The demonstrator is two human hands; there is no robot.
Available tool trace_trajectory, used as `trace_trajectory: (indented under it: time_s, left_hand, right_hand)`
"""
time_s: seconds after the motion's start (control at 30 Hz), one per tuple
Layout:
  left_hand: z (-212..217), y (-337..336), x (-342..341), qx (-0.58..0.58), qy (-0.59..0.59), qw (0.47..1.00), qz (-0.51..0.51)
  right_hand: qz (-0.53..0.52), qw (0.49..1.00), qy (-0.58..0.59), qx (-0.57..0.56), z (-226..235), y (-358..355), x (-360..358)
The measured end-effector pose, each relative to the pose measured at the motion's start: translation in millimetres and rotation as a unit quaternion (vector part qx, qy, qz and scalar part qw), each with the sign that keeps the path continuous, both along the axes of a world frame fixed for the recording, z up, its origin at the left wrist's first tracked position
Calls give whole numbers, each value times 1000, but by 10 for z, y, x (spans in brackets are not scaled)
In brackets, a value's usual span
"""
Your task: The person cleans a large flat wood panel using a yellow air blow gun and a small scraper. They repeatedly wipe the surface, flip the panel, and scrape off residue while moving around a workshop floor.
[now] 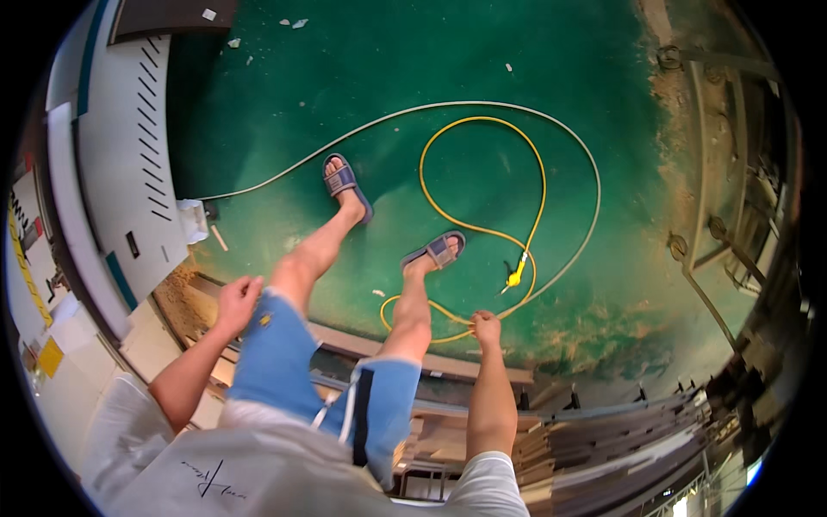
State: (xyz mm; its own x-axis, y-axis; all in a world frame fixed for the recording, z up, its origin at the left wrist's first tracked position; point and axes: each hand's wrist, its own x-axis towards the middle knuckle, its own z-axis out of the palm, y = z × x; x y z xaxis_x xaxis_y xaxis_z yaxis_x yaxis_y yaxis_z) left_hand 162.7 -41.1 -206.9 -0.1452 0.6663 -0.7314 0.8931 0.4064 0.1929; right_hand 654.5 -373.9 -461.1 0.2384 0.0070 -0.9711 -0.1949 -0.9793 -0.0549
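Observation:
My left hand (239, 303) hangs beside my left thigh, its fingers curled in and nothing showing in them. Out to the right of my right knee is my right hand (485, 328), also with curled fingers and no object visible in it. In the picture it overlaps the line of a yellow hose (544, 185), which lies looped on the green floor (370, 69). Fixed to that hose is a yellow air blow gun (515, 277), lying just beyond my right hand. A pale grey hose (594, 177) sweeps around the yellow loop.
At the left stands a light grey machine cabinet (129, 164) with slots, a white box (193, 221) at its foot. Stacked boards (603, 448) lie at the lower right. A metal rack on casters (732, 155) stands at the far right. Small scraps (299, 23) litter the floor.

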Motion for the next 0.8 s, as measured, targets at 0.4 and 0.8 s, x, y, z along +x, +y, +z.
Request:
trace_trajectory:
  time_s: [0.4,0.8]
  left_hand:
    - [-875,-223,964,157,48,969,-183]
    - [-541,-512,1713,109,-197,918,-326]
  right_hand:
    - [151,914,-372,-48,-3296,-144,1537]
    - [-191,948,-62,247,-16,1154,488]
